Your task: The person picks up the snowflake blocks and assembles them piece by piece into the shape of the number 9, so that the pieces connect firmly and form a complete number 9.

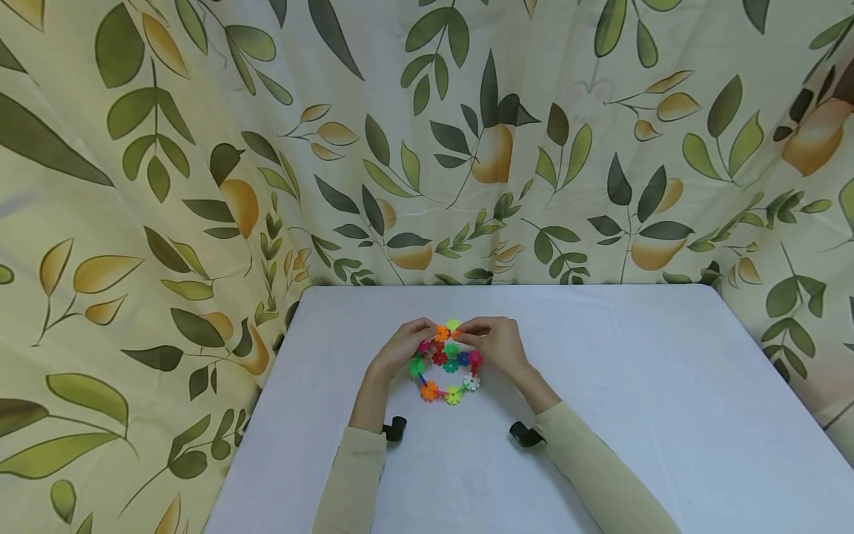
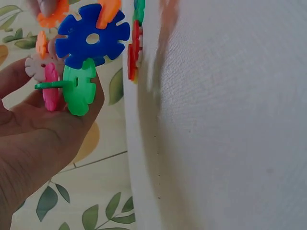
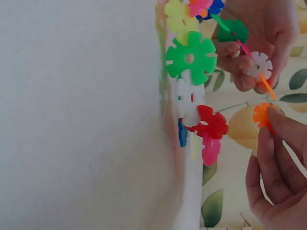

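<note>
- While the left grip (image 1: 402,345) pinches the chain (image 1: 451,366) of notched discs at a white disc (image 3: 259,64), the right grip (image 1: 499,343) pinches an orange disc (image 3: 262,116) just beside it, seemingly apart from the chain.
- Chain: between the grips and on their near side, above or on the counter (image 1: 600,415); which, cannot be told.
- Step in hand, as judged: joining the orange disc; the next move calls for slot set against slot, left grip steady.
- Lettering: no brand, label or writing can be read.
</note>
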{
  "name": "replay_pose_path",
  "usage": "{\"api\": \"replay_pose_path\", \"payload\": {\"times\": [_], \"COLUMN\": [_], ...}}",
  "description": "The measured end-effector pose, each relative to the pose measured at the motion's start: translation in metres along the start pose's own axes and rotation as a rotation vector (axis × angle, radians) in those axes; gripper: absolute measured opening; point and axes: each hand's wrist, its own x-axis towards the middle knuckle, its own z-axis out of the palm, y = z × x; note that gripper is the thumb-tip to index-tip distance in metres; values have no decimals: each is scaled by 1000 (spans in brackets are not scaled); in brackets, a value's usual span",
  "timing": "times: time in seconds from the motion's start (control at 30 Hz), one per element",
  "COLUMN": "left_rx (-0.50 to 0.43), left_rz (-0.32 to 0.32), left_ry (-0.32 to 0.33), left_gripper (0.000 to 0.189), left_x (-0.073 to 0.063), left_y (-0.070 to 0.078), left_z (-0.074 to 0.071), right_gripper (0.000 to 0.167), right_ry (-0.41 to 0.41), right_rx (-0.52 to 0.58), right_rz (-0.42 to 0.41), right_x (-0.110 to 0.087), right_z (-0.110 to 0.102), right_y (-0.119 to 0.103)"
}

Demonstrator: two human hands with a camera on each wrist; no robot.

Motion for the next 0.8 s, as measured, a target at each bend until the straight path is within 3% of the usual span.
{"api": "replay_pose_path", "payload": {"times": [0.13,0.47,0.8], "left_rx": [4,3,-35], "left_rz": [-10,-10,1], "left_ry": [8,18,-10], "left_gripper": [25,22,22], "left_x": [0,-1,0], "left_y": [0,1,1], "left_z": [1,0,3], "right_gripper": [5,6,9], "right_ry": [24,-3,57], "right_rx": [21,92,88], "right_rz": [14,17,-54], "right_x": [0,-3,-6], "right_z": [-4,-5,5], "right_y": [-1,-5,-7]}}
